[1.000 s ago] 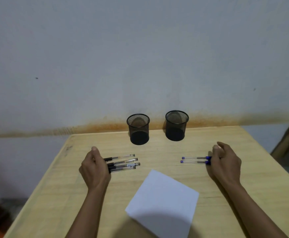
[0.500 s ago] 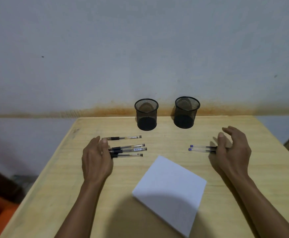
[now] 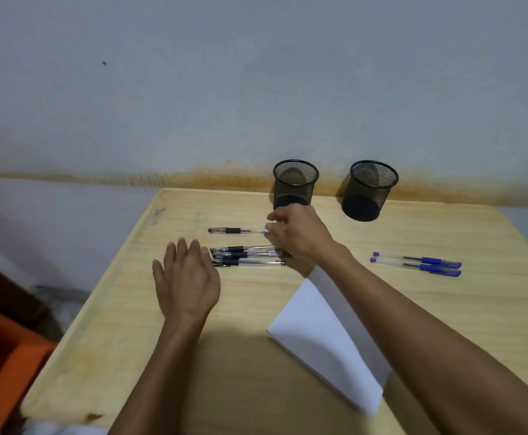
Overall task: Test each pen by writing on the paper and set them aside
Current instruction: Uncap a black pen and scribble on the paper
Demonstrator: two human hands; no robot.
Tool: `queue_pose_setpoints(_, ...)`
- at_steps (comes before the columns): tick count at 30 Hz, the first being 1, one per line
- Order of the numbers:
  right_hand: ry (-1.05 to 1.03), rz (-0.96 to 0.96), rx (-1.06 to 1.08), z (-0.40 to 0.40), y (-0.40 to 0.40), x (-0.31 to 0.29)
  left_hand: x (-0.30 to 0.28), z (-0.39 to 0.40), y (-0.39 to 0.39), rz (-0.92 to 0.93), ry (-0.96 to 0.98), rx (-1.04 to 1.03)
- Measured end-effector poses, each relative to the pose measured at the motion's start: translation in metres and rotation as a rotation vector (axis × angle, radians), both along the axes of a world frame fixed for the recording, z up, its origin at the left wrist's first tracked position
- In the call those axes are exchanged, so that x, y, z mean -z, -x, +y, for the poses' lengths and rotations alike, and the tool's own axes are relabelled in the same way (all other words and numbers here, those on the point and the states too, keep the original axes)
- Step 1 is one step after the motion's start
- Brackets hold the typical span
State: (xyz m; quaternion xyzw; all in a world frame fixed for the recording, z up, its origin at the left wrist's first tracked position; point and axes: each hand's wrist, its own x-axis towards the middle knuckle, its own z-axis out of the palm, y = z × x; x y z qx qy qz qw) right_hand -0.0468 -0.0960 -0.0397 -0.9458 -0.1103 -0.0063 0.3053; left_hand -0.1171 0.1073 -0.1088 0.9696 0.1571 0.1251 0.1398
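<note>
While right hand (image 3: 298,233) reaches the lone black pen (image 3: 237,230) — fingertips at its end, apparently pinching.
Left hand (image 3: 187,277) flat, fingers relaxed — beside black pens (image 3: 247,255).

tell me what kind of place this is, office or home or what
Probably a plain desk set up in a home or small study room, though I can't be sure. A bare wooden table stands against a stained painted wall, with two mesh pen cups and a paper stack.

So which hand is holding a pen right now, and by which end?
The right hand pinches the lone black pen at its right end; the left hand holds nothing.
</note>
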Motion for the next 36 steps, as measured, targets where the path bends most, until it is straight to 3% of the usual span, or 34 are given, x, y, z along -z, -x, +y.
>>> queue_pose_setpoints(6,0.208,0.023,-0.009,0.018,-0.019,0.010,0.002,0.000,0.000,-0.036,-0.018,-0.005)
queue_pose_setpoints(15,0.197,-0.082,0.002,0.012,-0.006,0.016,0.001,-0.001,0.001,-0.062,0.027,-0.005)
queue_pose_setpoints(19,-0.069,-0.103,-0.023,-0.021,0.020,0.006,-0.010,-0.001,0.004,-0.274,0.266,0.061)
queue_pose_setpoints(21,-0.180,-0.119,-0.042,-0.039,0.037,-0.003,-0.021,-0.007,0.006,-0.452,0.315,0.245)
queue_pose_setpoints(23,-0.267,-0.107,-0.042,-0.053,0.052,-0.012,-0.029,-0.020,0.008,-0.547,0.238,0.452)
queue_pose_setpoints(26,-0.519,-0.049,0.021,-0.074,0.069,-0.023,-0.036,-0.045,0.009,-0.552,0.141,0.593)
queue_pose_setpoints(30,-1.014,0.080,0.181,-0.081,0.088,-0.025,-0.048,-0.073,0.014,-0.519,0.249,0.659)
queue_pose_setpoints(36,-1.085,0.146,0.145,-0.071,0.100,-0.012,-0.057,-0.092,0.029,-0.473,0.309,0.691)
